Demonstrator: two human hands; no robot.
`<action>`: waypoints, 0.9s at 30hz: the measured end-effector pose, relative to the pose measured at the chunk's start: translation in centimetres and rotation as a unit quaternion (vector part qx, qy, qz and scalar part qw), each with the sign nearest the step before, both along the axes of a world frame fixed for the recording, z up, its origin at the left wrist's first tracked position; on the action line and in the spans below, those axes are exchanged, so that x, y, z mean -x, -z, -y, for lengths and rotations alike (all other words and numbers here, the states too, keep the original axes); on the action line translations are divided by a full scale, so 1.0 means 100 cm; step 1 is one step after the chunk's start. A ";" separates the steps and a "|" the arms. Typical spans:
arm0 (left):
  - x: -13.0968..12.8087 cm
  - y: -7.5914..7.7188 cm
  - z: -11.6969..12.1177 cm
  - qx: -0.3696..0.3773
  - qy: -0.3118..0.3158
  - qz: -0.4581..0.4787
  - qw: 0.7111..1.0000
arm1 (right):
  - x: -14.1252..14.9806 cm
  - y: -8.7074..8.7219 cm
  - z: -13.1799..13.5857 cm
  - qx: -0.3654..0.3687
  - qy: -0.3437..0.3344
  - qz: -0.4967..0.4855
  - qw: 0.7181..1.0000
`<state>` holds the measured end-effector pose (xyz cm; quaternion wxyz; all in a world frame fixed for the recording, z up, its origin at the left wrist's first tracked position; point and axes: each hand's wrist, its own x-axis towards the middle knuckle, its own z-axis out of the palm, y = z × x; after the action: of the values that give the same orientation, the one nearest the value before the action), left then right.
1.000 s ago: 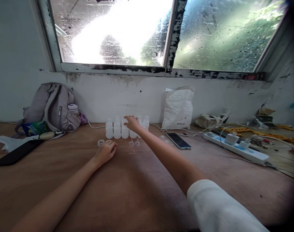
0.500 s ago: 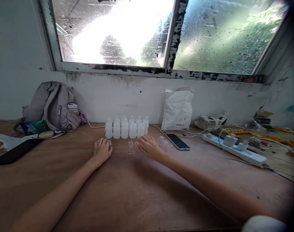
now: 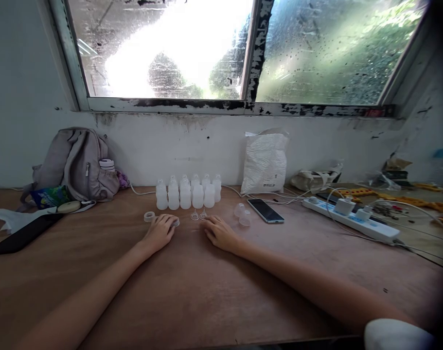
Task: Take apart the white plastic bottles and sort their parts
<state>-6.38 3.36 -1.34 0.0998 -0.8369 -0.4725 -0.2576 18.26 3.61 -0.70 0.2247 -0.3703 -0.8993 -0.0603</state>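
Note:
My left hand (image 3: 160,232) rests low over the table with its fingers curled at a white plastic ring (image 3: 176,222), which shows past the fingertips. Another white ring (image 3: 149,217) lies just left of that hand. My right hand (image 3: 220,234) is palm down, fingers stretched out and holding nothing I can see. Its fingertips are close to two clear bottle nipples (image 3: 194,215) lying on the table. Behind both hands stand several frosted white baby bottles (image 3: 185,194) with nipple-shaped tops, upright in rows. Two clear caps (image 3: 244,218) sit to the right of my right hand.
A phone (image 3: 265,211) lies right of the caps, near a white padded bag (image 3: 265,163) against the wall. A power strip (image 3: 352,221) with plugs and cables is farther right. At the left are a grey backpack (image 3: 77,165) and a black flat object (image 3: 24,234).
My left hand has moved right with the ring at its fingers, uncovering the other ring. My right hand has come slightly nearer to me and left. The view has shifted a little.

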 end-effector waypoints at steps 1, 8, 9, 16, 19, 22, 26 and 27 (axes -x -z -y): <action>-0.004 -0.001 0.003 0.003 0.013 -0.002 1.000 | 0.008 0.000 -0.002 -0.004 0.000 0.000 1.000; -0.023 -0.007 0.019 0.028 0.071 0.017 0.997 | 0.042 0.009 -0.016 -0.028 0.085 0.006 0.996; -0.024 -0.008 0.020 0.037 0.077 0.027 0.996 | 0.042 0.011 -0.017 -0.017 0.086 0.008 0.996; -0.023 -0.006 0.019 0.062 0.073 0.065 0.993 | 0.038 0.013 -0.022 0.051 0.081 -0.002 0.995; -0.022 -0.001 0.016 0.062 0.040 0.076 0.994 | 0.038 0.010 -0.019 0.034 0.069 -0.022 0.997; -0.020 0.002 0.011 0.076 0.006 0.086 0.993 | 0.037 0.005 -0.014 0.007 0.042 -0.054 0.998; -0.019 -0.002 0.006 0.106 -0.001 0.193 0.975 | 0.035 -0.001 -0.009 0.003 -0.029 -0.079 0.996; -0.019 -0.004 0.006 0.110 0.005 0.241 0.964 | 0.035 -0.002 -0.007 0.009 -0.055 -0.077 0.995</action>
<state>-4.53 2.79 -0.93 -0.1109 -0.7584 -0.5035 -0.3987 14.78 4.34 -0.49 0.2932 -0.3256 -0.8988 -0.0112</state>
